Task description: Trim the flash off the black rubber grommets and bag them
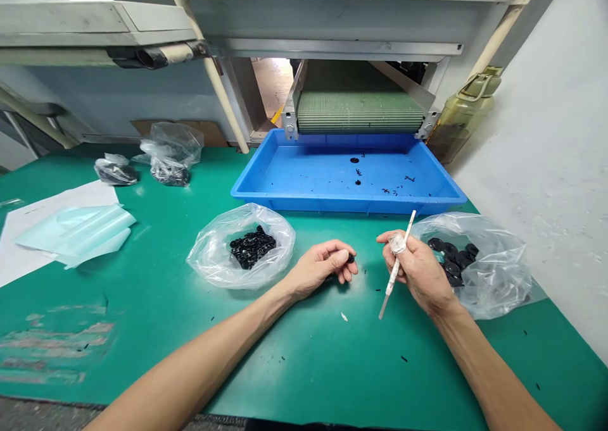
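Note:
Near the middle of the green table, my left hand (327,263) pinches a small round black part (351,258) between thumb and fingers. My right hand (418,266) is closed around a thin blade tool (393,276) wrapped in white tape, its narrow tip slanting down to the left. A clear plastic bag (204,254) filled with small black parts (253,247) stands open left of my left hand. Just beyond my right hand lies another clear bag (503,279) with larger black round parts (453,260). The tool's tip is apart from the part.
A blue tray (304,201) with a few black bits sits under the end of a green conveyor belt (356,105). Two tied bags (171,159) and pale blue sheets (76,228) lie at left. A bottle (468,111) stands by the right wall. Black scraps dot the table (332,368).

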Demonstrator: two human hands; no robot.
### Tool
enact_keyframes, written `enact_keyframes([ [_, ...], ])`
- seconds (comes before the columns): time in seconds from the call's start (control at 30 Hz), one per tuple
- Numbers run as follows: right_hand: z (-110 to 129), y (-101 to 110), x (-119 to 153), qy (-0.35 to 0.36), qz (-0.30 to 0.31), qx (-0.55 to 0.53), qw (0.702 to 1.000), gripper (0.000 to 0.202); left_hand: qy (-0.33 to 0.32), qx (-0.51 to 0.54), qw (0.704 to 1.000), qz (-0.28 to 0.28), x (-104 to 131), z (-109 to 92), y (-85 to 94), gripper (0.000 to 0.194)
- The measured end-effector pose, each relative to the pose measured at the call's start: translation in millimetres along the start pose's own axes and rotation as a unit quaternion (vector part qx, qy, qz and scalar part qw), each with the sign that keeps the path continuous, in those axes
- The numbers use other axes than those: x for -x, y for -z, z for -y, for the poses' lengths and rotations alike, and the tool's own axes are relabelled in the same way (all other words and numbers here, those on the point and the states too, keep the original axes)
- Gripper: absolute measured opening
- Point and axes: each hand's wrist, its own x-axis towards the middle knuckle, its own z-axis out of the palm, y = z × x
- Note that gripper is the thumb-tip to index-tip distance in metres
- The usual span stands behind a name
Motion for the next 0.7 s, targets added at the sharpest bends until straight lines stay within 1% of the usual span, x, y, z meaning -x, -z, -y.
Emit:
enact_keyframes([
  [0.37, -3.1, 1.5, 0.8, -0.003, 0.021, 0.011, 1.0, 0.036, -0.008, 0.008, 1.0, 0.003, -0.6, 0.4, 0.2, 0.038],
  [0.7, -3.8, 0.2, 0.1, 0.003, 0.034, 0.026, 0.999, 0.037, -0.009, -0.003, 1.0, 0.003, -1.0, 0.7, 0.6, 0.039],
])
